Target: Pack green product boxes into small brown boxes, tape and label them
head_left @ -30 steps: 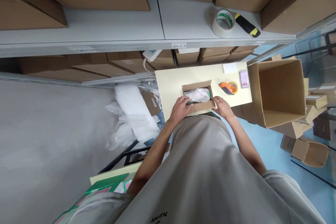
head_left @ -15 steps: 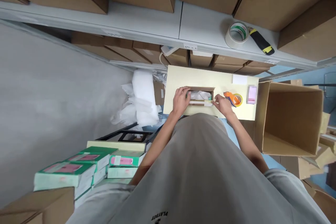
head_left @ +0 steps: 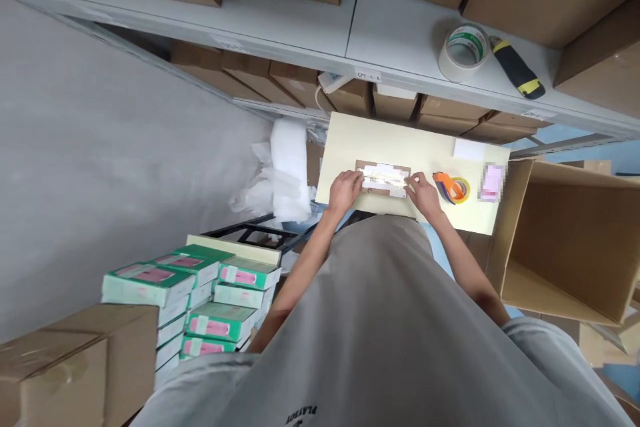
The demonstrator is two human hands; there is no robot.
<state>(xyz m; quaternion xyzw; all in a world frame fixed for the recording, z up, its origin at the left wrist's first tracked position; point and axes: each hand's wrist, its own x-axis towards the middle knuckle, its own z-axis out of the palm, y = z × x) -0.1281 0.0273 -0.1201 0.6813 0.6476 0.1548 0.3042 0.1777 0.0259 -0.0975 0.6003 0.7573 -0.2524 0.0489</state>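
A small brown cardboard box (head_left: 384, 193) lies on the pale yellow tabletop in front of me, its top flaps folded over. White strips or labels and a shiny band (head_left: 384, 176) run along its top; whether the band is tape is hard to tell. My left hand (head_left: 345, 191) grips the box's left end, fingertips on the upper edge. At the opposite end, my right hand (head_left: 424, 193) pinches the edge with thumb and forefinger. Just right of that hand sits an orange tape dispenser (head_left: 450, 187) with a yellow roll. The box's contents are hidden.
A white tape roll (head_left: 464, 53) and a black-yellow cutter (head_left: 518, 68) lie on the grey shelf above. A large open carton (head_left: 570, 247) stands at right. Stacked green boxes (head_left: 210, 327) are at lower left, white foam wrap (head_left: 290, 167) behind.
The small box's flaps have come down over its opening, hiding the white wrapped contents. Both hands remain at its ends. The view has shifted slightly.
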